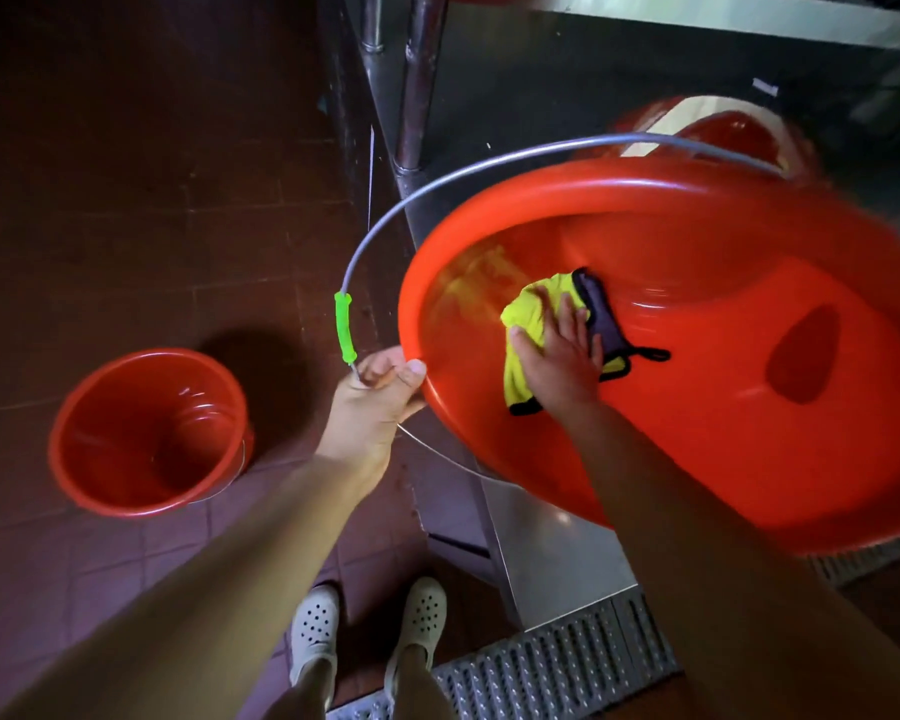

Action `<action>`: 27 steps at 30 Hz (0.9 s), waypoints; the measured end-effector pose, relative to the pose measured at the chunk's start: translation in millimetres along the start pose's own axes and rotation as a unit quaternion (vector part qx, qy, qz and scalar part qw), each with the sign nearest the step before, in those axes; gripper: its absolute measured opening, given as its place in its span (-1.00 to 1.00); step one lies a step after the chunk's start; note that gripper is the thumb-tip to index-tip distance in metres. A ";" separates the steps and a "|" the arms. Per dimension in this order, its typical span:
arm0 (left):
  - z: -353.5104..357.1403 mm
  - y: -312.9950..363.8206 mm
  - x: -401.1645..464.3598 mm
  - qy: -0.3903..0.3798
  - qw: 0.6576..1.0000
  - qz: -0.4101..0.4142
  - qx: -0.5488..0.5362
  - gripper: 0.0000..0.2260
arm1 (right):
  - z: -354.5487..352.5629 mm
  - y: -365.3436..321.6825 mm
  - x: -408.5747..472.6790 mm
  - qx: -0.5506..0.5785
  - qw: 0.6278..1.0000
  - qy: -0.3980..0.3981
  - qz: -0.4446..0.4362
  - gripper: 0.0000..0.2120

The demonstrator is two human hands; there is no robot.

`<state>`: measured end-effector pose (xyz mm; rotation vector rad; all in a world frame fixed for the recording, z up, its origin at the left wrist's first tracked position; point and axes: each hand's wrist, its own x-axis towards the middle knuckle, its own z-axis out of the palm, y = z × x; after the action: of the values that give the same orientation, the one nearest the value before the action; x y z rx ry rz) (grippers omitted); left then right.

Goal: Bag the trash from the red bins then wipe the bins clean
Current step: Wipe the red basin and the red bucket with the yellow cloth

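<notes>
A large red bin (749, 407) is tilted toward me at the right, its mouth open to view. My left hand (372, 397) grips its rim at the left edge, thumb over the lip, beside the wire handle (489, 166) with a green grip (345, 327). Inside the bin my right hand (559, 350) presses a yellow cloth (528, 314) with dark trim flat against the inner wall, fingers spread. A second red bin (149, 431) stands upright on the tiled floor at the left and looks hollow inside.
A stainless steel cabinet (557, 558) and metal posts (419, 80) stand behind and under the tilted bin. A metal floor grate (552, 662) runs along the bottom right. My feet in white clogs (367, 626) stand on dark red tiles.
</notes>
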<state>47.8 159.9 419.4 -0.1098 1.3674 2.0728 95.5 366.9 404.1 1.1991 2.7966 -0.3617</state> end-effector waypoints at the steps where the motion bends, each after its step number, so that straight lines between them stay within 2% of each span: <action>1: 1.1 1.4 1.5 0.000 1.000 0.009 -0.004 -0.95 | 6.0 -8.6 -19.8 -0.004 0.999 0.024 -0.031 -0.36; 3: 1.4 4.7 4.0 0.007 1.000 0.029 0.001 -0.91 | 15.1 -22.7 -60.8 0.009 0.995 0.038 -0.094 -0.32; 5: 1.5 8.4 4.8 0.017 0.998 0.059 0.025 -0.86 | 19.0 -27.5 -91.4 0.044 0.988 0.011 -0.147 -0.29; 8: 3.1 16.7 7.0 0.005 0.995 0.082 0.064 -0.88 | 17.8 -20.1 -100.7 0.065 0.981 -0.005 -0.182 -0.31; 10: 3.3 25.6 10.7 -0.011 0.992 0.102 0.068 -0.87 | 13.9 -13.8 -90.2 0.034 0.986 0.010 -0.165 -0.31; 13: 0.9 45.1 14.2 -0.045 0.990 0.117 0.070 -0.88 | 9.6 2.5 -57.9 -0.007 0.993 -0.013 -0.114 -0.33; 16: -4.8 70.9 20.7 -0.125 0.981 0.104 0.110 -0.93 | -0.6 24.1 -15.2 -0.019 0.998 -0.044 -0.044 -0.33; 18: -7.0 88.4 27.8 -0.204 0.959 0.084 0.179 -0.94 | -10.8 33.9 11.0 -0.025 0.997 -0.066 0.007 -0.35; 20: -7.0 100.0 34.5 -0.240 0.946 0.065 0.206 -0.92 | -16.7 37.9 29.3 -0.038 0.995 -0.085 0.042 -0.36; 22: -5.3 100.5 37.7 -0.211 0.961 0.064 0.167 -0.88 | -16.0 37.1 38.4 -0.045 0.993 -0.093 0.051 -0.34; 25: -3.1 76.6 31.7 -0.096 0.988 0.061 0.102 -0.77 | -11.2 33.7 40.5 -0.043 0.994 -0.089 0.048 -0.29; 27: -3.2 47.8 21.3 -0.049 0.995 0.002 0.091 -0.76 | -10.2 30.4 39.1 -0.030 0.995 -0.080 0.058 -0.31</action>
<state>3.7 155.1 447.3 0.0698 1.4887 1.9193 90.7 417.2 402.1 1.2539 2.5701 -0.3457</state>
